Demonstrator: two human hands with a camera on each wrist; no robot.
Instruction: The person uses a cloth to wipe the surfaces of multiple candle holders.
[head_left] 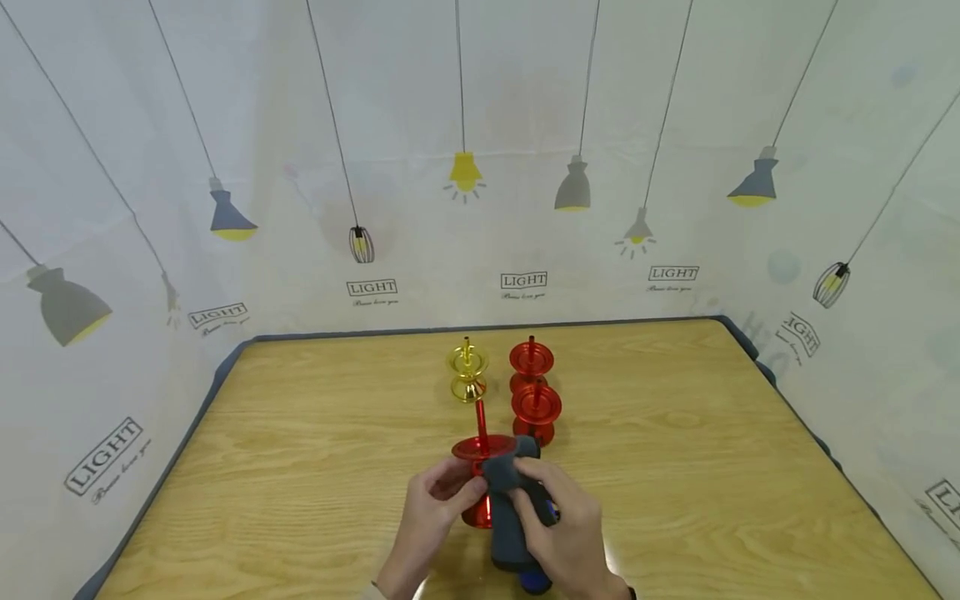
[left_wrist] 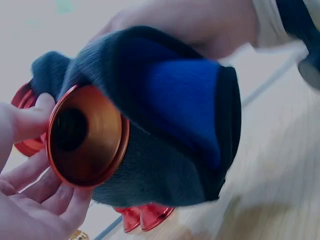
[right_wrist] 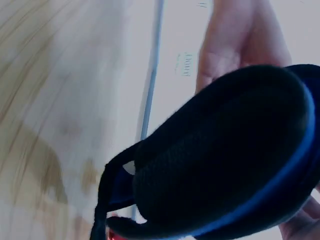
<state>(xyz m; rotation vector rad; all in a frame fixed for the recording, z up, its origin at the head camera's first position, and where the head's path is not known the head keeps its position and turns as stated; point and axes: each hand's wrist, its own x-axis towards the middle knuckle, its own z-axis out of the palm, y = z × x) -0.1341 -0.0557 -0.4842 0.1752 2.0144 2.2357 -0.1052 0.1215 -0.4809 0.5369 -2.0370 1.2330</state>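
Observation:
My left hand (head_left: pixel 426 518) holds a red metal candlestick (head_left: pixel 468 450) by its stem, just above the wooden table (head_left: pixel 315 467). The candlestick has a thin upright tube, a wide dish and a flared base; in the left wrist view its hollow base (left_wrist: pixel 102 150) faces the camera. My right hand (head_left: pixel 573 525) pinches a dark grey cloth (head_left: pixel 508 533) with blue lining and black edging, pressed against the candlestick's right side. Seen from the right wrist, the folded cloth (right_wrist: pixel 225 150) hides most of the candlestick and the right fingertips.
Beyond the hands stand a gold candlestick (head_left: pixel 468 388) and two red ones, a nearer (head_left: pixel 536 406) and a farther (head_left: pixel 531 360). A white curtain (head_left: pixel 420 183) printed with lamps surrounds the table's back and sides.

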